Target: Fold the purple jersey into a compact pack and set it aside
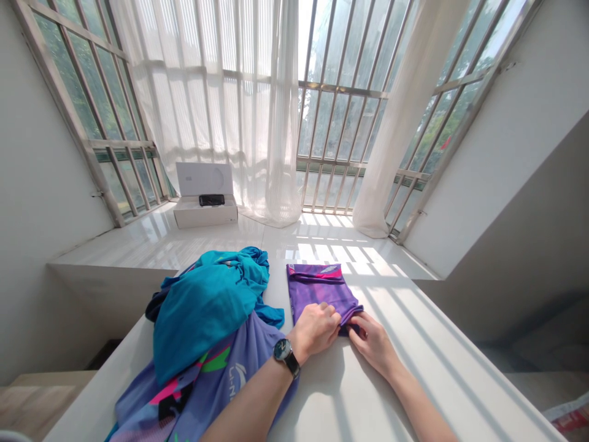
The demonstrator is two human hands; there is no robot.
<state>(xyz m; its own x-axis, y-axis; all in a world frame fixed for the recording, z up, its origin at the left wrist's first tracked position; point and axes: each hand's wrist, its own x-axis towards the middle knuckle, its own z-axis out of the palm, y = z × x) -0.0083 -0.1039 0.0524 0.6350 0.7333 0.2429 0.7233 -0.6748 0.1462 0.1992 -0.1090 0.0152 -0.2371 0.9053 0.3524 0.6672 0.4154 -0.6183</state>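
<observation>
A purple shirt (317, 291) with pink and white trim lies folded into a compact rectangle on the white table. Closed over its near edge is my left hand (317, 331), which wears a dark-strapped watch (286, 356) on the wrist. My right hand (372, 342) pinches the near right corner of the same shirt, thumb below and fingers on top. Both hands are close together, and the left fingertips are partly hidden. Left of them, a loose heap holds a teal garment (207, 307) on top of a lavender garment (248, 344) with a white logo.
An opened white box (205, 215) with a black device (211, 200) stands on the window ledge (276, 236) behind the table (368, 399). White curtains (257, 123) hang before barred windows. Sunlight throws striped shadows over the table's right side.
</observation>
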